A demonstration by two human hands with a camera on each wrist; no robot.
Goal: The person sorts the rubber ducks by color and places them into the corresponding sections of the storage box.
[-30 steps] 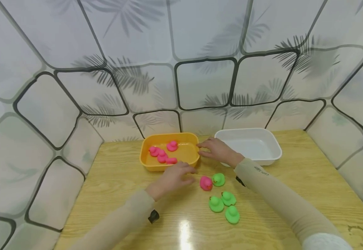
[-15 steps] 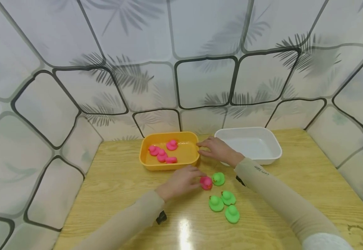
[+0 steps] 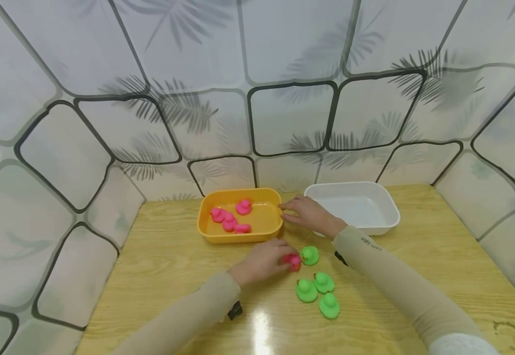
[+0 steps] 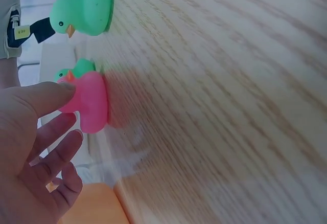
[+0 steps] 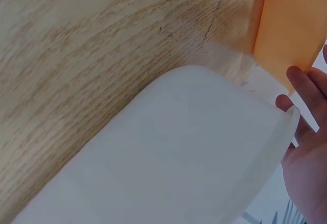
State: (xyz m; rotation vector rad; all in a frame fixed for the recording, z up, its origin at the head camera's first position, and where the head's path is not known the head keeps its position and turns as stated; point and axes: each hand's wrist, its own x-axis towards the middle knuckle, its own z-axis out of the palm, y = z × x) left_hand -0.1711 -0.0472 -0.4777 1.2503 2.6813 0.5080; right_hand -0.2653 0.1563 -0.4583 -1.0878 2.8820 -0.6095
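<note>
The left hand (image 3: 262,260) has slid right and reached the loose pink duck (image 3: 295,264) on the table (image 3: 173,256). Three green ducks (image 3: 307,291) lie nearest; just beyond, that hand is open about the pink duck, contact unclear. A narrow pinch would spare the green duck (image 3: 310,255) on its right. Farther off, the right hand (image 3: 308,214) has fingers loosely extended at the orange tray's (image 3: 264,217) right end, beside the white tray (image 3: 359,209).

The head camera looks forward-down from six o'clock over the flat, glossy, yellowish wooden tabletop (image 3: 173,256); the close wrist views share the orange round-cornered plastic tub (image 4: 97,206), at seven o'clock in the left, two in the right.
</note>
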